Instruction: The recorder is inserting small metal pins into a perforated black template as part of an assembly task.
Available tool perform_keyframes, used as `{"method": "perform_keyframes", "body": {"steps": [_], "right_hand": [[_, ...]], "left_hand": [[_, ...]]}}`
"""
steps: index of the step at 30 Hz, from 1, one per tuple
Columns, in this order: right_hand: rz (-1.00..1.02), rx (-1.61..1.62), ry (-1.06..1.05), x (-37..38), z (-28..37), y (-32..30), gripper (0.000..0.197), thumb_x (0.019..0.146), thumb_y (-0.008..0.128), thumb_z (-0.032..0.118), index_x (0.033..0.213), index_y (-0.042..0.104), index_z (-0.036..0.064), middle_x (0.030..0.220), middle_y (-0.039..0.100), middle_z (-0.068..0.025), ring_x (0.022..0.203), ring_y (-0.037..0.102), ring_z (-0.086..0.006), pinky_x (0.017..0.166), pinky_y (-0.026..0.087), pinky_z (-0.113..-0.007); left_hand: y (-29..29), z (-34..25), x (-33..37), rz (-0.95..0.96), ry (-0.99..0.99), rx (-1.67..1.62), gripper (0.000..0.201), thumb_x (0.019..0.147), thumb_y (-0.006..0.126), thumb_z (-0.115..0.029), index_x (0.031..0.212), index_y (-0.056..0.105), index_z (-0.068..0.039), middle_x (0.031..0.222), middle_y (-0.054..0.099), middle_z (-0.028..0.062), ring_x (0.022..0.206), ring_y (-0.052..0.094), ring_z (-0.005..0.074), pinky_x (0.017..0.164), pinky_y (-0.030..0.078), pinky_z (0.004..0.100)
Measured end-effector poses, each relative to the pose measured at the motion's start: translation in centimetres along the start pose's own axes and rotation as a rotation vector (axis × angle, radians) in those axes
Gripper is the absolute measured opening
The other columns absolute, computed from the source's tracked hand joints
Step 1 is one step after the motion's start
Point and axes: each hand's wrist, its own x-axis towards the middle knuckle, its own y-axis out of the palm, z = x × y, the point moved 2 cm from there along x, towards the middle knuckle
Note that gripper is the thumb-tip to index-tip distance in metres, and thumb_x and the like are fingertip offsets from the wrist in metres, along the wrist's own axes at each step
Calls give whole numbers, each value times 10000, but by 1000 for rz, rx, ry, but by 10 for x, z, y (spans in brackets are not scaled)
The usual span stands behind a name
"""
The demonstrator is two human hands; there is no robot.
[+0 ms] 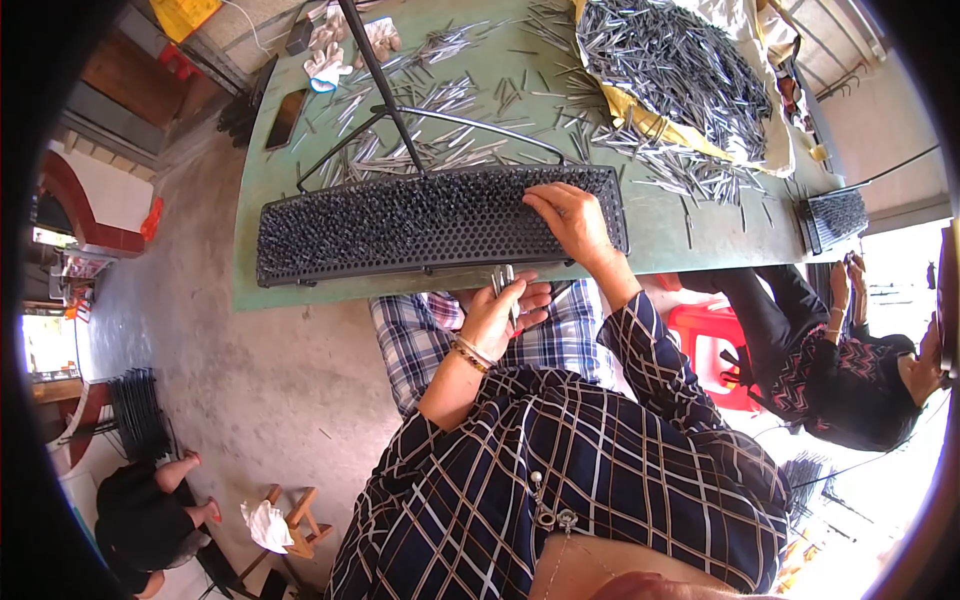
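Note:
A long black rack (470, 243) with rows of round holes lies along the near edge of the green table. Dark, thin pieces stand in many holes, while bare holes show at its near side and right part. My left hand (492, 318), just below the rack's near edge, holds a small bunch of slim grey metal sticks (503, 283) upright. Over the right part of the rack, my right hand (572, 222) has its thumb and fingers pinched together at the holes. Whatever sits between those fingertips is too small to make out.
Loose sticks (450, 95) are scattered over the green table (275, 185). A big heap of them (680, 75) fills a yellow-edged sack. A phone (287, 118) and gloves (327, 68) lie at far left. On the right, a co-worker (850, 395) sits near another rack (835, 218).

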Motion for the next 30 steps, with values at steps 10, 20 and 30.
{"method": "perform_keyframes", "body": {"steps": [10,20,30], "right_hand": [[-90,-122,-8,-3,-2,5,152,783,676,114,918,686,45,900,603,-85,770,616,-244,675,495,-315],[-158,-88,103,-9,9,1,165,784,699,142,912,686,39,871,590,-79,660,585,-187,592,481,-297],[323,618,534,-41,29,-1,213,817,691,156,851,667,-52,758,623,-52,662,561,-81,554,442,-224]], "left_hand": [[4,0,-1,-1,1,-9,290,950,478,-178,1158,506,21,1044,610,165,918,632,225,756,558,333],[5,-4,4,71,7,-148,316,954,433,-179,1165,514,43,1064,604,175,987,612,252,842,535,377],[16,-2,4,119,66,-110,249,948,442,-139,1119,508,29,1035,608,145,929,630,236,739,575,365]]}}
